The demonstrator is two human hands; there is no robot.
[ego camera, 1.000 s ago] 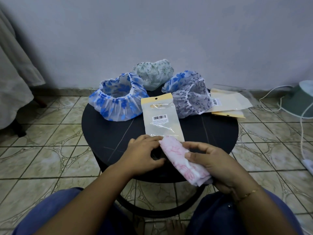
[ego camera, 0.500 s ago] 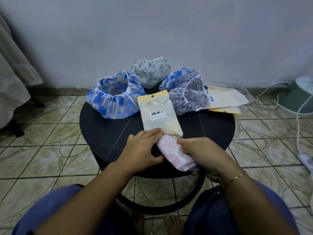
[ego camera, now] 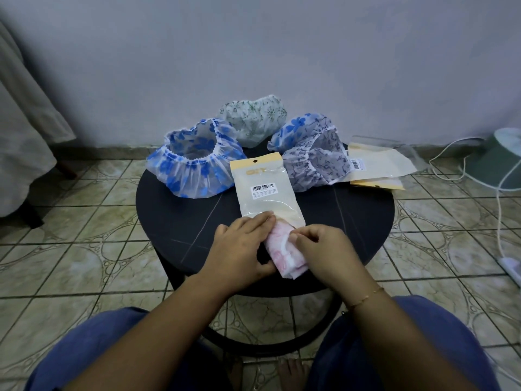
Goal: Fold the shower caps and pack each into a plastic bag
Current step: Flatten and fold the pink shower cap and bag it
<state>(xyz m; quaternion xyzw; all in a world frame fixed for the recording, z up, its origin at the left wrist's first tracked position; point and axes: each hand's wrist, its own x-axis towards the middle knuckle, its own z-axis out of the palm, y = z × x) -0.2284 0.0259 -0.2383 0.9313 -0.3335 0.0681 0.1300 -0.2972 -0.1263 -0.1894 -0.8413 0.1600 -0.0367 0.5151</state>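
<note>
1. Since the earlier frames the folded pink shower cap (ego camera: 284, 251) has travelled away from the person, off the near table edge and up to the near, open end of the plastic bag (ego camera: 266, 190); both hands have followed it inward.
2. The plastic bag lies flat at the centre of the round black table (ego camera: 174, 221), yellow header far and mouth near; this probably lets the cap slide straight in along the tabletop.
3. The folded pink shower cap lies between the 2 hands, its far tip just inside or at the bag mouth, which of the 2 cannot be told; most of it is outside.
4. The left hand (ego camera: 239, 249) lies palm down, fingers nearly straight, fingertips on the bag's near left corner and thumb against the cap's left side; judged to be pinning the bag so it does not slide.
5. The right hand (ego camera: 324, 249) has fingers curled, thumb and forefinger pinching the cap's right edge near the bag mouth; judged to be feeding it in.
6. 3 unfolded caps wait on the far side: the blue-flowered cap (ego camera: 194, 165) at left, the green-sprigged cap (ego camera: 253, 119) farthest, the blue-and-grey cap (ego camera: 310, 153) at right; the spare bags (ego camera: 377, 167) overhang the far right edge.
</note>
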